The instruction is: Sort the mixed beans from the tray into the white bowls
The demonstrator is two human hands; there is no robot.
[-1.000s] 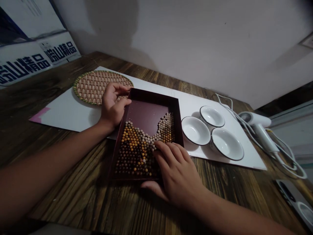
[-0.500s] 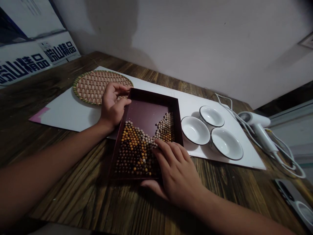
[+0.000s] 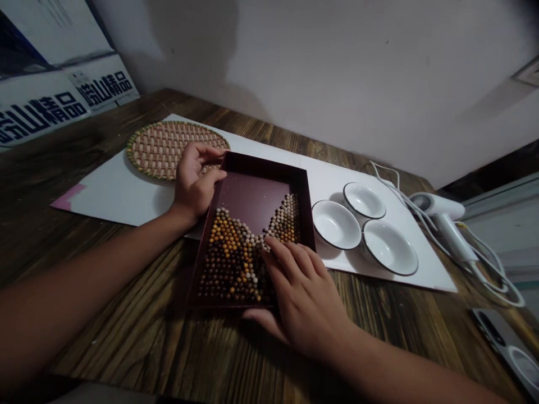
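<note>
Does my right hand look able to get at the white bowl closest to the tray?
Probably yes: your right hand covers the near right corner of the tray, and nothing seems to block that bowl.

Dim, greyish lighting from the right: soft shadows fall left of the bowls (image 3: 336,223), and a broad, soft-edged one darkens the wall (image 3: 328,73). The board (image 3: 112,199) and bowls are brightest; the near end of the tray (image 3: 252,193) lies dark, its beads (image 3: 215,276) showing pinpoint highlights. Wide-angle distortion stretches the phone (image 3: 494,328); the upper right corner darkens.
</note>
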